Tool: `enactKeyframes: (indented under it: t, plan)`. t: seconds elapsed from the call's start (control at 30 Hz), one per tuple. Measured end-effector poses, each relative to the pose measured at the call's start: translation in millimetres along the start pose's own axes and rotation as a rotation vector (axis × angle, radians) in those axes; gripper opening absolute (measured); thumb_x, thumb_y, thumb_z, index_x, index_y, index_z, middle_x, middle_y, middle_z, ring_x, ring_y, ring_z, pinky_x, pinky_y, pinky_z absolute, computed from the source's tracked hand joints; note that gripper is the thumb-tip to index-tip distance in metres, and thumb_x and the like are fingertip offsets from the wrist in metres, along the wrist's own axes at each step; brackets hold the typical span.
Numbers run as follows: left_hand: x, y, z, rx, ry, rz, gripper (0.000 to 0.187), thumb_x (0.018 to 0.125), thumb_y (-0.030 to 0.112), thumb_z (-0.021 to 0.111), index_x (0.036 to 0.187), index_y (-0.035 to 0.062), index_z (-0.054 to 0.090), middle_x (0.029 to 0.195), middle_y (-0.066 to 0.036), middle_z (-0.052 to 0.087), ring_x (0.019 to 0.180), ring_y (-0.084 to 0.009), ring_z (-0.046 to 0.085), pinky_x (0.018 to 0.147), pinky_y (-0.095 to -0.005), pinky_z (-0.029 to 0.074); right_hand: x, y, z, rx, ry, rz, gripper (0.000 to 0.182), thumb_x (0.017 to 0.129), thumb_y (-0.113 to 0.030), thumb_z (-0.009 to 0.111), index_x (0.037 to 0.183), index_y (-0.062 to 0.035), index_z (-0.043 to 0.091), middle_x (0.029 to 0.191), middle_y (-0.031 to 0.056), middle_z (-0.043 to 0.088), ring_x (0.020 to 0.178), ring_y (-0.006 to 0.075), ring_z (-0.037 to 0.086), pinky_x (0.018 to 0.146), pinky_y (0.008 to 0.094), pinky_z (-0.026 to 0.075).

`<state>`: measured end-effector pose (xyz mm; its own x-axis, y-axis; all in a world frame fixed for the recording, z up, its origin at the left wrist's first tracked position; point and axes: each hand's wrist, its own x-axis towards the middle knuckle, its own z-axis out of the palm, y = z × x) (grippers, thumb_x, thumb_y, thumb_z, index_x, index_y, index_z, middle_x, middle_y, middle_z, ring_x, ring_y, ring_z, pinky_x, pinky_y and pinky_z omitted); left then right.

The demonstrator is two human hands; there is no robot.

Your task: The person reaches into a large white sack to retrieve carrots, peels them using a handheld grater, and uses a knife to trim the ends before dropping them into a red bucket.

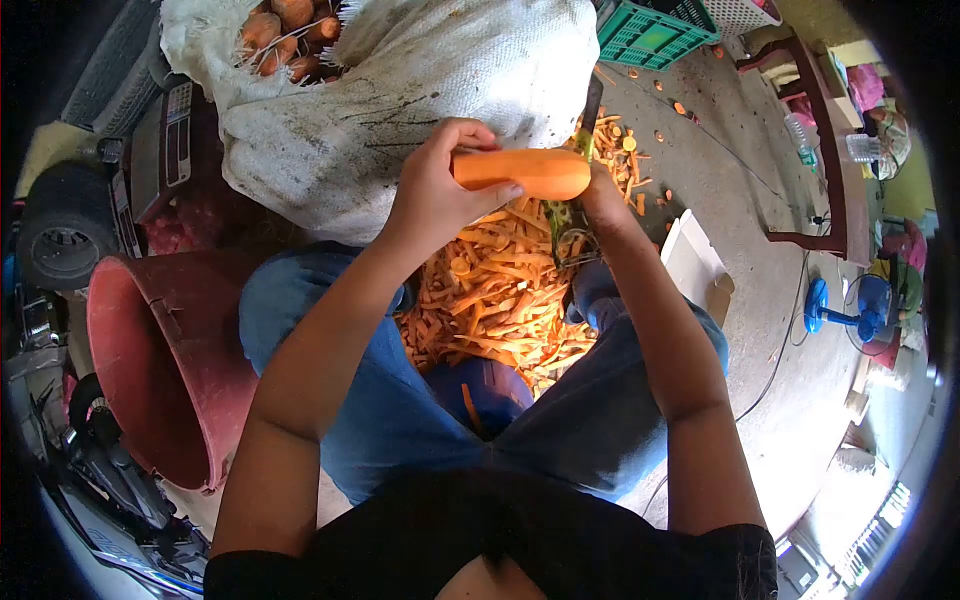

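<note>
A: Main item?
B: Carrot [525, 174], qty 1, smooth-sided. Loc.: held crosswise above heap of peelings [500, 290].
A: L. grip?
B: Left hand [432, 185], clenched round carrot's L. end, thumb along lower side; prob. to steady it & leave the rest exposed.
A: R. grip?
B: Right hand [604, 200], at carrot's other end, nr. dark-handled tool [594, 100]. Fingers mostly hidden; can't tell if grasping or released.
A: Why peelings there?
B: Btwn. legs in blue jeans [600, 420], below carrot; prob. a handy drop spot.
A: Surrounds?
B: White sack [420, 95], fwd. of hands, more carrots [290, 38] at its mouth; prob. kept w/in reach. Red tub [185, 350], by L. leg; tilt unclear, lens bends view. Green crate [655, 38], fwd. R. Blue fan [850, 310], far R.
</note>
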<state>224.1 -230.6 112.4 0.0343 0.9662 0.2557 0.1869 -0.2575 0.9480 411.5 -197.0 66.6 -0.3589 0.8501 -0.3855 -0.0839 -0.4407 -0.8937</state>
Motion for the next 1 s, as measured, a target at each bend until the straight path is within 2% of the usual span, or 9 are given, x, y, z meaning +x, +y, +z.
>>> enactKeyframes:
  t: [0.1,0.17,0.23,0.3,0.33,0.43,0.5,0.7,1.0]
  plan:
    - [-6,0,-2,0.160,-0.237,-0.198,0.054,0.055,0.019,0.072,0.097,0.0008,0.045,0.084,-0.011,0.054,0.074,-0.0201,0.055,0.067,-0.0293,0.044,-10,-14,10,0.061,0.127,-0.027,0.023,0.079,-0.017,0.045,0.092,0.0006,0.053,0.078,0.0041,0.056,0.069,0.0104,0.050,0.063,0.0230,0.039]
    - [-16,-10,3,0.201,-0.385,-0.285,0.059,0.054,0.021,0.071,0.102,0.0016,0.044,0.087,-0.014,0.054,0.078,-0.0249,0.055,0.068,-0.0308,0.044,-13,-13,15,-0.299,0.131,-0.101,0.018,0.078,-0.016,0.050,0.084,0.0006,0.052,0.069,0.0010,0.052,0.063,0.0087,0.046,0.059,0.0231,0.037]
    - [-18,-7,2,0.311,-0.458,-0.307,0.055,0.058,0.016,0.069,0.104,0.0009,0.042,0.089,-0.013,0.053,0.083,-0.0210,0.054,0.073,-0.0286,0.041,-15,-10,20,-0.380,0.088,-0.199,0.015,0.077,-0.015,0.052,0.081,-0.0002,0.051,0.062,0.0013,0.047,0.058,0.0083,0.042,0.055,0.0248,0.036]
    - [-20,-14,4,0.282,-0.411,-0.220,0.051,0.058,0.014,0.067,0.101,0.0016,0.043,0.089,-0.013,0.053,0.082,-0.0228,0.054,0.073,-0.0299,0.041,-18,-13,19,-0.650,0.082,-0.261,0.016,0.077,-0.017,0.052,0.080,-0.0009,0.049,0.062,0.0060,0.048,0.056,0.0113,0.043,0.053,0.0266,0.037]
    - [-18,-14,4,0.283,-0.414,-0.216,0.051,0.058,0.014,0.067,0.101,0.0016,0.043,0.089,-0.013,0.053,0.082,-0.0228,0.054,0.073,-0.0299,0.041,-20,-16,17,-0.754,0.081,-0.283,0.015,0.074,-0.016,0.054,0.080,-0.0026,0.049,0.063,0.0129,0.051,0.055,0.0203,0.050,0.053,0.0311,0.039]
    - [-12,-12,0,0.225,-0.353,-0.241,0.047,0.057,0.014,0.066,0.098,0.0012,0.045,0.087,-0.014,0.054,0.080,-0.0229,0.054,0.070,-0.0302,0.041,-31,-33,15,-1.077,-0.007,-0.289,0.017,0.070,-0.014,0.054,0.083,-0.0039,0.050,0.065,0.0165,0.053,0.062,0.0299,0.053,0.056,0.0355,0.041]
    - [-11,-13,-1,0.261,-0.338,-0.223,0.049,0.054,0.015,0.066,0.096,0.0015,0.045,0.083,-0.016,0.055,0.079,-0.0293,0.055,0.067,-0.0335,0.042,-32,-31,12,-1.111,-0.007,-0.288,0.019,0.068,-0.013,0.054,0.084,-0.0049,0.051,0.065,0.0168,0.054,0.066,0.0325,0.054,0.057,0.0376,0.041]
    - [-11,-6,6,0.297,-0.319,-0.225,0.046,0.053,0.015,0.066,0.092,0.0016,0.047,0.081,-0.016,0.056,0.078,-0.0287,0.055,0.066,-0.0330,0.043,-39,-36,12,-1.064,-0.024,-0.211,0.018,0.068,-0.013,0.055,0.083,-0.0046,0.050,0.065,0.0164,0.054,0.064,0.0315,0.054,0.057,0.0370,0.041]
    - [-9,-13,12,0.282,-0.291,-0.225,0.049,0.052,0.016,0.068,0.094,0.0022,0.047,0.080,-0.015,0.056,0.076,-0.0281,0.056,0.065,-0.0328,0.043,-41,-26,10,-1.075,-0.039,-0.327,0.021,0.065,-0.011,0.056,0.084,-0.0030,0.049,0.066,0.0176,0.054,0.066,0.0326,0.053,0.059,0.0378,0.041]
